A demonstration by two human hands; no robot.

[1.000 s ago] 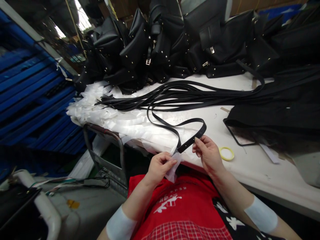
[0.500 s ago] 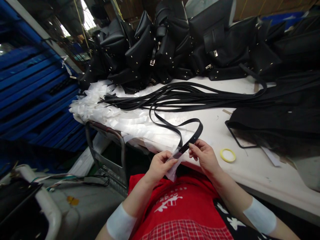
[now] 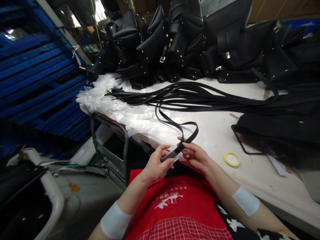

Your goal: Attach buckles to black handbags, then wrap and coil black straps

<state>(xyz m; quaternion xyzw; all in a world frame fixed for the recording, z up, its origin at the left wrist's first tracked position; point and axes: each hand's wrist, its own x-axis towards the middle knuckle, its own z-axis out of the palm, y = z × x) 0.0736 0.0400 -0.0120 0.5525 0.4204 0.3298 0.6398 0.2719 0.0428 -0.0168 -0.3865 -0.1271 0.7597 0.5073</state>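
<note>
My left hand (image 3: 160,162) is closed on the end of a black strap, where a clear plastic sleeve (image 3: 172,154) wraps it. Just to the right, my right hand (image 3: 193,154) pinches the same black strap (image 3: 193,134) between thumb and fingers. From my hands the strap loops up and back over the table edge toward a bundle of long black straps (image 3: 180,93). A heap of white plastic sleeves (image 3: 100,96) lies at the left end of that bundle.
Black bags with metal buckles (image 3: 180,43) are piled along the back of the white table (image 3: 215,126). A yellow tape roll (image 3: 231,159) lies to the right, near black material (image 3: 275,130). A metal-framed chair (image 3: 126,146) and blue racks (image 3: 37,73) stand left.
My right hand has slid down the strap toward my left hand. More of the strap's end now lies within the plastic sleeve at my left hand. The view has shifted slightly left.
</note>
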